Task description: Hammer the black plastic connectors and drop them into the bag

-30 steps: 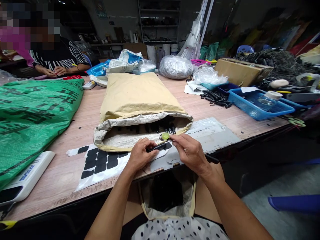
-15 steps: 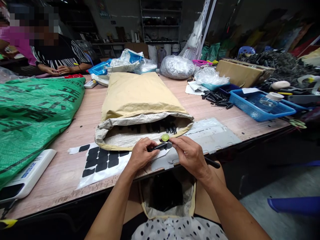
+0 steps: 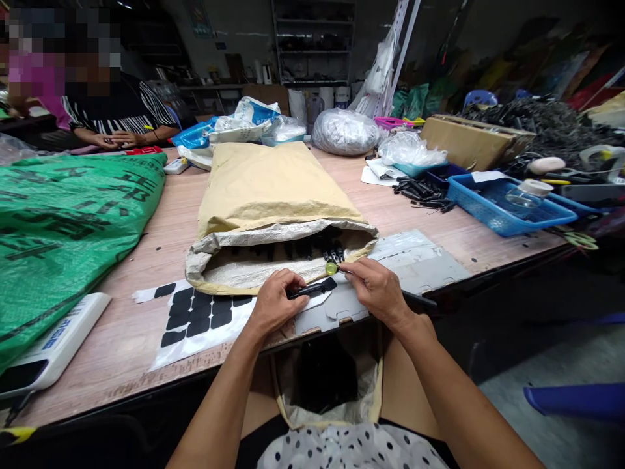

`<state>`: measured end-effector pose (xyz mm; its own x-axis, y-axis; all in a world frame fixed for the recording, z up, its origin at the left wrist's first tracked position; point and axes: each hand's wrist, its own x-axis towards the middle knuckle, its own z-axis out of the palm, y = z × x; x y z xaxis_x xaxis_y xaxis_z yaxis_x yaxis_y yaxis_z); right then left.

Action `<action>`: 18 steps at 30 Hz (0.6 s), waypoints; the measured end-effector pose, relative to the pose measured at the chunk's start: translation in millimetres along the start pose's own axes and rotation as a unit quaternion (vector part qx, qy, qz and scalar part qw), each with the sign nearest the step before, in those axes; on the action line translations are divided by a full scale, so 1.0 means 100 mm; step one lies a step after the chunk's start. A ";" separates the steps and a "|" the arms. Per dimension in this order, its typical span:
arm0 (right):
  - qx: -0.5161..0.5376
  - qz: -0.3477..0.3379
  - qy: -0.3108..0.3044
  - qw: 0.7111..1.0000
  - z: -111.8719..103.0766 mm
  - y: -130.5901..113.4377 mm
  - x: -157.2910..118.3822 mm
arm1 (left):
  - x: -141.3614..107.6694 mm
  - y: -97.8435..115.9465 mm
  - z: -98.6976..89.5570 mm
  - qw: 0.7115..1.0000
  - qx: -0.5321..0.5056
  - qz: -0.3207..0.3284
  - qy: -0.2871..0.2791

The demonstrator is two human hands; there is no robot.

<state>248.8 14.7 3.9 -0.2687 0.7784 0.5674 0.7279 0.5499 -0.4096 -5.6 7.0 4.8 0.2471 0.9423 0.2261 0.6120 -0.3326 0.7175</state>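
My left hand (image 3: 278, 301) is closed on a slim black plastic piece (image 3: 312, 288), lying at the table's front edge. In my right hand (image 3: 379, 291) is a black-handled tool with a round yellow-green tip (image 3: 331, 268); its handle (image 3: 418, 301) sticks out behind the hand. The tip hovers just beyond the black piece, apart from it, near the mouth of a tan sack (image 3: 273, 189). Several black pieces (image 3: 334, 251) show inside that sack. Left of my left hand lies a white sheet with black square stickers (image 3: 199, 316), partly under the sack's edge.
A green sack (image 3: 73, 221) and a white device (image 3: 63, 335) lie at left. On the right are a grey board (image 3: 415, 260), loose black parts (image 3: 424, 194), a blue basket (image 3: 512, 221) and a cardboard box (image 3: 473, 143). An open sack (image 3: 332, 378) rests on my lap. A person (image 3: 122, 111) sits across.
My right hand has drawn back to the right, carrying the yellow-green tip away from the black piece. The left hand keeps its hold almost unmoved.
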 end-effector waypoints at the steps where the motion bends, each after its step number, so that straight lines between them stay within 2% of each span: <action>1: -0.013 -0.009 -0.006 1.000 0.02 0.03 0.00 | 0.00 0.00 0.00 1.000 -0.002 -0.003 0.001; 8: -0.066 -0.023 -0.016 0.997 0.11 0.08 -0.07 | -0.01 0.00 0.00 1.000 -0.002 -0.022 -0.002; 18: -0.092 -0.007 -0.020 0.996 0.13 0.07 -0.09 | -0.02 0.05 -0.02 0.999 0.026 0.018 -0.016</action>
<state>247.6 15.2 -13.4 -0.3024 0.7841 0.5420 0.8255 0.4997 -0.2623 -4.6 3.9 9.8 0.2928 0.9280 0.2305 0.6401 -0.3693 0.6738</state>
